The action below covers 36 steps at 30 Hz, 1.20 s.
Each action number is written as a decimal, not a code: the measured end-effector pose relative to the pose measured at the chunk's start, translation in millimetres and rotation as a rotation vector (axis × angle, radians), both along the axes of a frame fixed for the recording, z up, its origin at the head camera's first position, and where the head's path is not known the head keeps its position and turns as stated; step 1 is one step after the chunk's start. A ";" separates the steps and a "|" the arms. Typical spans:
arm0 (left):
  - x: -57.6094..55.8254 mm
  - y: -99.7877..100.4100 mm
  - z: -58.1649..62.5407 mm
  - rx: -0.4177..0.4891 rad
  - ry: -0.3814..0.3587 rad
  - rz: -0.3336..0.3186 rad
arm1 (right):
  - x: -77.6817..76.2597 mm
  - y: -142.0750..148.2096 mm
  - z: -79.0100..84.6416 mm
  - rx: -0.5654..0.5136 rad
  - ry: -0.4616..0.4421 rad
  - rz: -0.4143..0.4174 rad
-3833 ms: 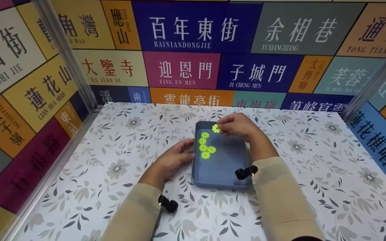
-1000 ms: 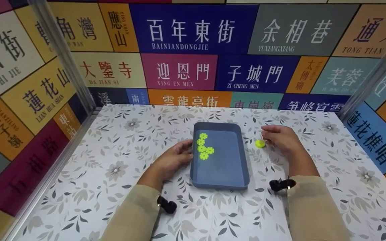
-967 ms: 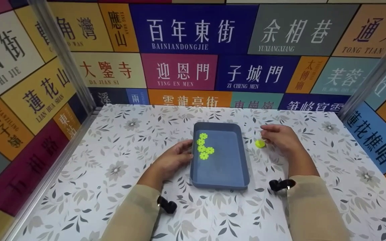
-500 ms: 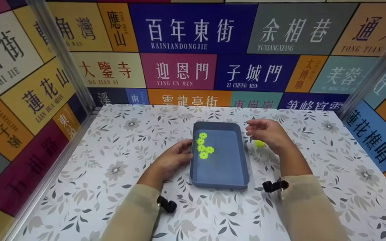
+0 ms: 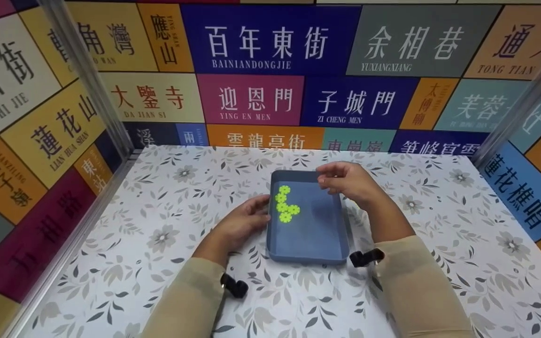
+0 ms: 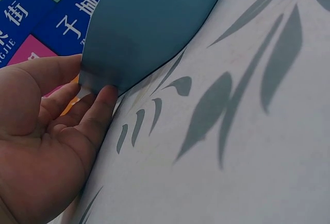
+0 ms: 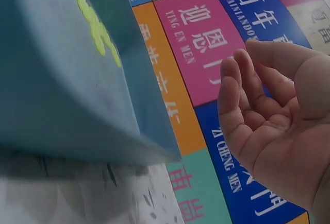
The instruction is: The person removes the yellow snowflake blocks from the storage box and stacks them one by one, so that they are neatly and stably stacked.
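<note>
A shallow grey-blue tray (image 5: pixel 308 241) lies on the table, with a cluster of several yellow-green notched plastic discs (image 5: pixel 282 206) along its left side. My left hand (image 5: pixel 240 225) touches the tray's outer left wall with its fingertips. In the left wrist view, that hand's fingers (image 6: pixel 105 105) lie against the teal-looking wall. My right hand (image 5: pixel 345 183) is over the tray's far right corner. Seen from the right wrist, its fingers (image 7: pixel 232 95) are loosely bent, with nothing visible between them. The separate yellow-green piece to the right of the tray is out of sight now, likely behind the right hand.
The table bears a white cloth (image 5: pixel 181 197) with grey leaves and flowers. A wall of colourful panels with Chinese lettering (image 5: pixel 270 40) stands at the back and sides. Clear upright posts (image 5: pixel 96 80) mark the corners.
My right hand took a disc from the tray to the table on the right. It let go of that piece and moved back left over the tray. The left hand stays at the tray's wall.
</note>
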<state>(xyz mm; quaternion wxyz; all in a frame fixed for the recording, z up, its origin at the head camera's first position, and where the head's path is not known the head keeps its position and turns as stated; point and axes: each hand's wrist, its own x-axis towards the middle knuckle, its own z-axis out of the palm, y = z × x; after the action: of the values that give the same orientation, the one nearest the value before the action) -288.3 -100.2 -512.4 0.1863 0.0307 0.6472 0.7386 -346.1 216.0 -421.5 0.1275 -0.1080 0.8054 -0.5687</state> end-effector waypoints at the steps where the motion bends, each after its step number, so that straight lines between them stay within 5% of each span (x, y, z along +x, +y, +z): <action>1: -0.1 -0.2 0.5 0.000 -0.002 0.001 | -2.5 -3.7 1.1 0.007 -0.003 0.009; 8: -0.2 -1.5 1.4 -0.019 0.013 -0.011 | -21.9 -25.3 2.7 0.048 -0.074 0.068; 17: 0.0 1.0 1.1 -0.031 -0.035 -0.005 | -39.3 -41.8 -20.8 0.089 -0.170 0.132; 36: -0.3 -0.5 3.2 -0.044 -0.030 0.003 | -51.4 -50.3 -53.3 0.261 -0.236 0.279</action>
<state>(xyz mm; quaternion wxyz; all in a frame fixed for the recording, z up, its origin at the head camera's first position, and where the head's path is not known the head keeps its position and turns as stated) -288.6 -100.7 -509.1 0.1955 0.0145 0.6605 0.7248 -397.5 165.6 -474.8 0.3110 -0.1338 0.8289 -0.4453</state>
